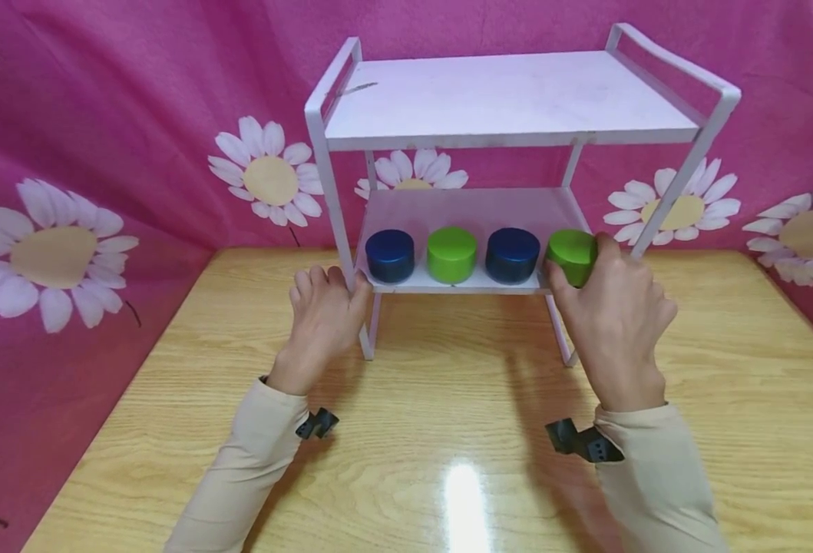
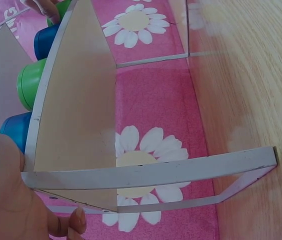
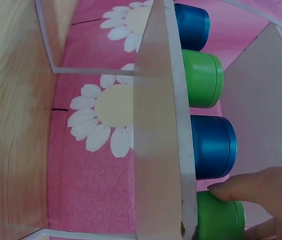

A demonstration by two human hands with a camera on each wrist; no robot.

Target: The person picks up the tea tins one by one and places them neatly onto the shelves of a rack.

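Note:
A white two-tier rack [image 1: 510,96] stands on the wooden table. Along the front of its lower shelf [image 1: 461,201] is a row of round lidded containers: a blue one [image 1: 390,256] at the left, a green one [image 1: 451,256], a second blue one [image 1: 513,256] and another green one [image 1: 572,256] at the right end. My right hand [image 1: 616,322] grips this right-end green container between thumb and fingers; the thumb [image 3: 226,189] shows on its side in the right wrist view. With my left hand [image 1: 326,311] I hold the rack's left front post at the lower shelf's corner.
Wooden table [image 1: 406,430] surface extends in front of the rack and to both sides. A pink cloth [image 1: 171,92] with large white daisies hangs behind. Raised rails [image 1: 675,57] edge the top shelf's two ends. Small black devices [image 1: 582,444] sit at both wrists.

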